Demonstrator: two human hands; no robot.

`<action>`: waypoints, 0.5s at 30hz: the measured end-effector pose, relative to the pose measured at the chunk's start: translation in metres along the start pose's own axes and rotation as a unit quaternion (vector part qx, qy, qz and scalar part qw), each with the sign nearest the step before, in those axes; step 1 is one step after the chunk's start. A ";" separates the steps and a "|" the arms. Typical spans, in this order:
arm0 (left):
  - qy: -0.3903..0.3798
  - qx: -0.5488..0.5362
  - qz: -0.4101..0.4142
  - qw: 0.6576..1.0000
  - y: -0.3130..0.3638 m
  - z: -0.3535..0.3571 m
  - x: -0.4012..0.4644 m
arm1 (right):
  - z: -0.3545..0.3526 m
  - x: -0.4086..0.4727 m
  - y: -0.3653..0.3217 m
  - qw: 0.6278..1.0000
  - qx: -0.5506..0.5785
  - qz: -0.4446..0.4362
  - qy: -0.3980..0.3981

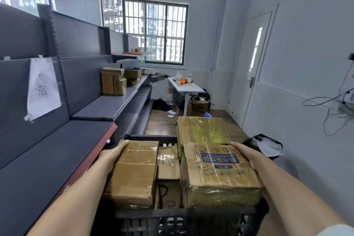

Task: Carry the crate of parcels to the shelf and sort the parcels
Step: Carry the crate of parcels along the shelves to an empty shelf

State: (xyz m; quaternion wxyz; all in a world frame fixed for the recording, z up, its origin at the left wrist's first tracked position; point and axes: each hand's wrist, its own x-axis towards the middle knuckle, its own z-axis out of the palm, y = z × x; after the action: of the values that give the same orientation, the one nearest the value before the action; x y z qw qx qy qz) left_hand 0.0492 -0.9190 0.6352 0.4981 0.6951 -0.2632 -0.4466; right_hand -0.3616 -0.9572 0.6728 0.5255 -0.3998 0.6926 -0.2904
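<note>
Nearest of all, the black plastic crate (183,216) is riding at the person's waist, its lattice rim filling the bottom of the view and its load of taped cardboard parcels heaped above the walls. Both bare arms are reaching forward along its sides. The left hand (112,154) is lying flat and open against the outer side of the plain brown parcel (132,172); the right hand (244,154) is spread along the far side of the blue-printed parcel (218,172), fingers extended rather than curled. Whether the crate's weight is being taken by the forearms or something below, I cannot tell — the handles are hidden. A shiny tape-wrapped parcel (203,130) is leaning up behind the printed one, and smaller parcels (168,161) are wedged between the two big ones.

I'd judge the carrying is nearly over: the grey shelf (47,159) is running just beside the crate on the left, its near deck bare, with a paper label (43,86) hanging on the back panel and earlier boxes (114,81) stacked farther along. The next move probably calls for setting the crate down — floor or shelf edge — steadily enough that the leaning parcel doesn't tip, then lifting parcels out one at a time.
</note>
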 end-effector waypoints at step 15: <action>-0.047 0.035 -0.025 0.998 0.127 0.151 0.359 | 0.023 0.317 -0.176 0.999 0.017 0.017 0.029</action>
State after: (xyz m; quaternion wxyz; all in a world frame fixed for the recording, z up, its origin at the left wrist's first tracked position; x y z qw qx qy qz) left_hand 0.0917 -1.3257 0.6084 0.4492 0.6965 -0.2845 -0.4818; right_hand -0.3366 -1.3196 0.6540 0.5165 -0.3706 0.7093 -0.3046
